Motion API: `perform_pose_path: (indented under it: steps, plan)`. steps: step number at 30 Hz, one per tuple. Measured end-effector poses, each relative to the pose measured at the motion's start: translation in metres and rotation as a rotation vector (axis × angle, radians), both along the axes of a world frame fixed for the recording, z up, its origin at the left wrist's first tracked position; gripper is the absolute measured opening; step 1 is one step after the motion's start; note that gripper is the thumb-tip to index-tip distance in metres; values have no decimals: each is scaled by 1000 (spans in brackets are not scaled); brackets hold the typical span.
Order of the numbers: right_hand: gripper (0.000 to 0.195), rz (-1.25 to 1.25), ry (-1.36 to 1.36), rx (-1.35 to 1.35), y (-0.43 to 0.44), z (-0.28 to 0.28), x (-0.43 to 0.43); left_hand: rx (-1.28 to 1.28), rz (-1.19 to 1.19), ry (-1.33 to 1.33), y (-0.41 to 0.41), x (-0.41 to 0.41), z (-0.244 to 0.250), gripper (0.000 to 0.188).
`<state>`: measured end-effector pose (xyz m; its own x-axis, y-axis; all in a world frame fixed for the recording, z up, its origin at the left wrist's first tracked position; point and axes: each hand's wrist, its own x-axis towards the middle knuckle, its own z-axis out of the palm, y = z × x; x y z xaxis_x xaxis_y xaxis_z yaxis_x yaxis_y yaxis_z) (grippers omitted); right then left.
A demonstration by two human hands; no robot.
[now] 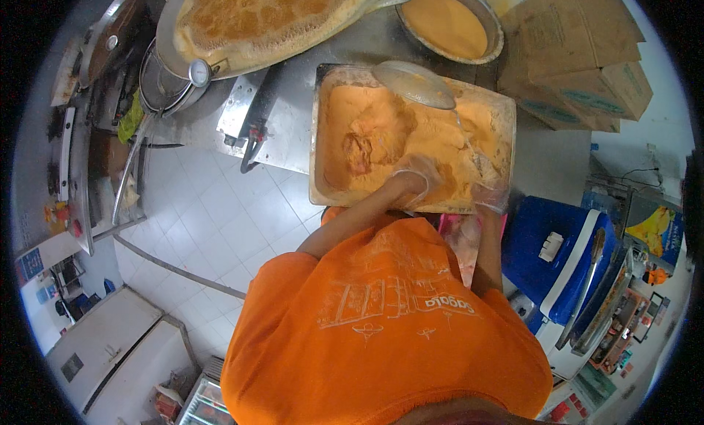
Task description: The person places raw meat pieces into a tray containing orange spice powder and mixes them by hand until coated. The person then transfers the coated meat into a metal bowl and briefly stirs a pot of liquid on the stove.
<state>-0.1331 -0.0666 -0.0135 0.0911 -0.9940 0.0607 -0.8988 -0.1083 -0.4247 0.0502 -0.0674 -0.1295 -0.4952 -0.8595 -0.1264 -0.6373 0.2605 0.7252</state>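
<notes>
A metal tray (pixel 314 150) holds orange-tinted flour (pixel 440 128), with a mound and a reddish, partly coated food piece (pixel 358 153) at its left. My left hand (pixel 418 175), in a clear plastic glove, is down in the flour near the tray's front middle; its fingers are hidden. At the front right corner is my gloved right hand (pixel 489 195), close to a flour-caked lump at the lower end of a skimmer's handle. The skimmer's round metal head (pixel 415 84) lies over the tray's far edge. Whether my right hand grips the handle is unclear.
A large pan of foaming oil (pixel 264 18) stands beyond at left, with a dial thermometer (pixel 199 73) on its rim. A bowl of orange batter (pixel 445 26) and cardboard boxes (pixel 577 62) are behind; a blue cooler (pixel 550 249) is at right, a pink container (pixel 459 232) below the tray.
</notes>
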Motion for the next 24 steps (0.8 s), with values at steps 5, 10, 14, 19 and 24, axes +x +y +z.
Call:
perform_pose_path:
  steps: [5, 10, 14, 19, 24]
  plan:
    - [35, -107, -34, 127, -49, -8, -2, 179, 56, -114, -7, 4, 58, 36]
    - [31, -118, -348, 32, -186, -74, -33, 4, 6, -102, -4, -11, 49, 45]
    - [40, -59, -335, 405, -249, -7, 20, -4, 102, -210, -12, -10, 60, 52]
    - [26, -59, 290, 33, -270, -32, -26, 228, 30, -387, -45, -26, 103, 67]
    - [24, -37, 280, -181, -135, -5, -27, -407, 325, -358, -71, -69, -1, 64]
